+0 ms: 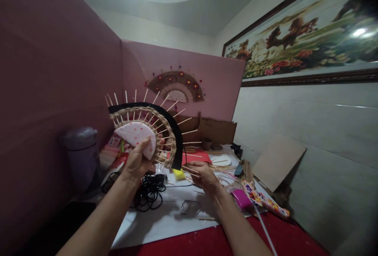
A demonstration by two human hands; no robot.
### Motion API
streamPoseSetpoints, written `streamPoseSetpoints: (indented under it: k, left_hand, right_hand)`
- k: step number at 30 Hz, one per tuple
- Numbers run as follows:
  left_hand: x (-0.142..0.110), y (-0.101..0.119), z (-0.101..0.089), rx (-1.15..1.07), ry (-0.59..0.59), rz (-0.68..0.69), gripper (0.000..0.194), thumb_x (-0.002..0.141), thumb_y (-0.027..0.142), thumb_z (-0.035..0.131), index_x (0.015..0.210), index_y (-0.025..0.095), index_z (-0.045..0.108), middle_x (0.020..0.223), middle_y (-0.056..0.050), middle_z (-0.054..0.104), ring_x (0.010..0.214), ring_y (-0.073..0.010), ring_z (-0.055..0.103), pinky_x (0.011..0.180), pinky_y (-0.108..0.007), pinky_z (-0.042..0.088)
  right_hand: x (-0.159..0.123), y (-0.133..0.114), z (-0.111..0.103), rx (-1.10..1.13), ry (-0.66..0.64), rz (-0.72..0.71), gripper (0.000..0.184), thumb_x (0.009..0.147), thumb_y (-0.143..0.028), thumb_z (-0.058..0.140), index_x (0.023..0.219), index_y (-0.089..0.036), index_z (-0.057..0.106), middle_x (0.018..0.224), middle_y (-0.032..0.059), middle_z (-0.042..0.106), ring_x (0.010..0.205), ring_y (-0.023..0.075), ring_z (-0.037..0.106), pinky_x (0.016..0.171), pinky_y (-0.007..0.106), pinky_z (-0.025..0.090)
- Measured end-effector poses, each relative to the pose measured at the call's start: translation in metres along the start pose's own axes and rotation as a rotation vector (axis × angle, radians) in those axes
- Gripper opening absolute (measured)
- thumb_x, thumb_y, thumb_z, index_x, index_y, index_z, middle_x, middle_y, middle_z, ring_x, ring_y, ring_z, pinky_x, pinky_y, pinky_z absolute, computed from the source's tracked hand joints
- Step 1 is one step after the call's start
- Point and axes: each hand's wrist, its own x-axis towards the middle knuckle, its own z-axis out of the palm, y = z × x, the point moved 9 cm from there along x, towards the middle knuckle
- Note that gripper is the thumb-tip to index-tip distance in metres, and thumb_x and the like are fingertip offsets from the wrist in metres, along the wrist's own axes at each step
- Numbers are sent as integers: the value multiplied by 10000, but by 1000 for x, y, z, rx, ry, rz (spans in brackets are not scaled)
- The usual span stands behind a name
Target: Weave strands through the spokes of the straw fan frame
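Note:
A half-round fan (136,134) with a pale, pink-spotted center and thin wooden sticks fanning outward is raised over the table. Twisted tan cord is woven between its sticks, and outside that runs a wide black band (174,124). My left hand (138,159) grips the fan at the spotted center, thumb in front and fingers mostly hidden behind. At the fan's lower right end, my right hand (202,175) is closed on the ends of the last sticks, next to a strand of black cord (185,155). A tangle of black cord (149,193) lies below the fan.
A finished-looking fan (177,85) hangs on the pink partition (218,71). On the white-covered table (165,224) lie loose sticks, red paper (203,155), a magenta packet (241,199) and floral fabric (265,201). A lidded bin (82,157) stands left; a board (279,163) leans right.

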Motion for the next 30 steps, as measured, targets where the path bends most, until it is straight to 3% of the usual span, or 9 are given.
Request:
streamPoseSetpoints:
  k: [6,15,18,23,30]
  left_hand:
    - [24,19,20,-89,-46,63,171,790,83,490,908,122,607,819,-88,707,750,-190,677,641,-270,571]
    - [43,25,20,-90,-23,93,159,785,68,472,861,117,604,755,-67,702,673,-175,674,628,-288,577]
    - [47,29,15,-61,-4,112,159,789,85,468,861,113,606,747,-68,701,672,-187,674,643,-327,578]
    - [53,37,7,-9,2,152,140,766,89,491,836,113,609,730,-62,699,639,-187,672,643,-333,576]
    - [55,45,7,25,7,206,119,718,91,561,813,120,626,720,-49,697,638,-182,668,619,-307,581]
  right_hand:
    - [3,-10,-2,164,-9,-104,324,608,-252,710,887,-101,649,471,-110,236,414,24,99,369,181,51]
    - [-6,-26,-3,53,70,-162,171,645,-268,666,715,-113,652,448,-106,226,409,32,98,376,203,50]
    - [-9,-34,-3,-78,129,-228,169,662,-286,651,704,-125,679,419,-86,293,395,38,152,378,207,104]
    - [-21,-60,-4,-446,272,-506,145,696,-273,619,629,-155,672,540,1,547,526,107,439,511,236,333]
    - [-42,-72,20,-927,294,-750,172,784,-235,527,714,-180,675,610,32,597,535,127,468,544,258,354]
